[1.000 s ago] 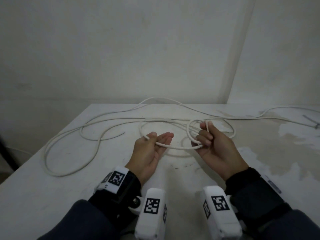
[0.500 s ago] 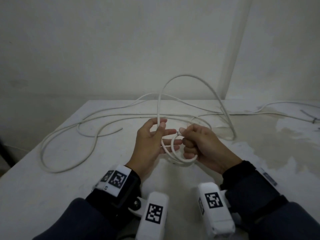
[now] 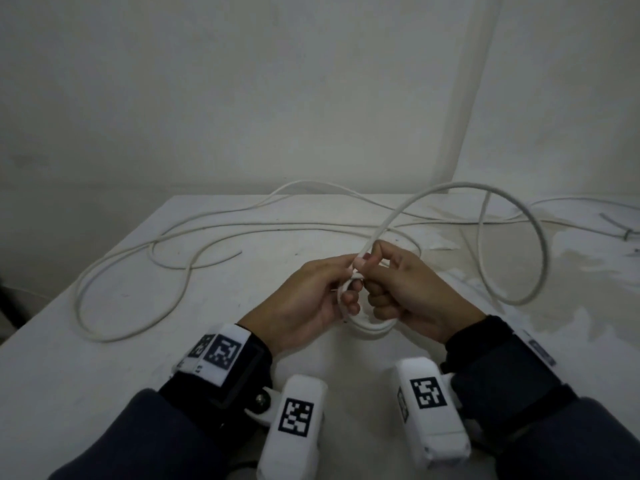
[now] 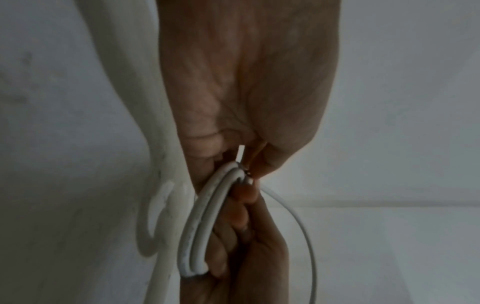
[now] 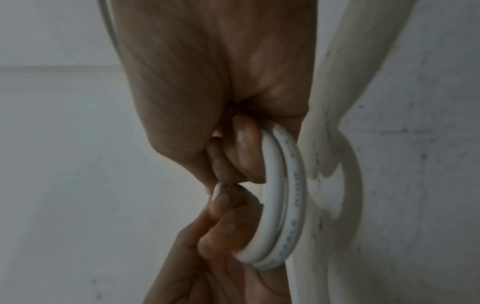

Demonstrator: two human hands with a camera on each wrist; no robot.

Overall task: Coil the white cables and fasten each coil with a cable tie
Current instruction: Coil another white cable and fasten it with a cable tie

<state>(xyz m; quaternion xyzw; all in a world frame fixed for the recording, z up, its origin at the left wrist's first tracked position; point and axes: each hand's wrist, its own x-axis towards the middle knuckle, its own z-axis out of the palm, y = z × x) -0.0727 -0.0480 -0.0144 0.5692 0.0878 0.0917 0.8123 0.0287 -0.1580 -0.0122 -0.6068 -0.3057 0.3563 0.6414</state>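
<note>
A long white cable [image 3: 180, 237] sprawls over the white table [image 3: 104, 358]. Both hands meet above the table's middle. My left hand [image 3: 351, 271] pinches the cable at the top of a small coil [image 3: 372, 330]. My right hand [image 3: 379, 271] has its fingers curled through that coil and grips it. The coil shows two turns side by side in the left wrist view [image 4: 200, 226] and in the right wrist view [image 5: 283, 195]. From the pinch a big free loop [image 3: 540, 251] arcs up and right, then drops to the table.
The cable's loose end [image 3: 238, 252] lies left of the hands. More white cable [image 3: 571, 201] runs along the far right edge, near a thin grey strip [image 3: 621, 232] that may be a cable tie. Walls close off the back and the right.
The hands have come together over the small coil. The raised loop has swung from above the left hand out to the right and sits lower.
</note>
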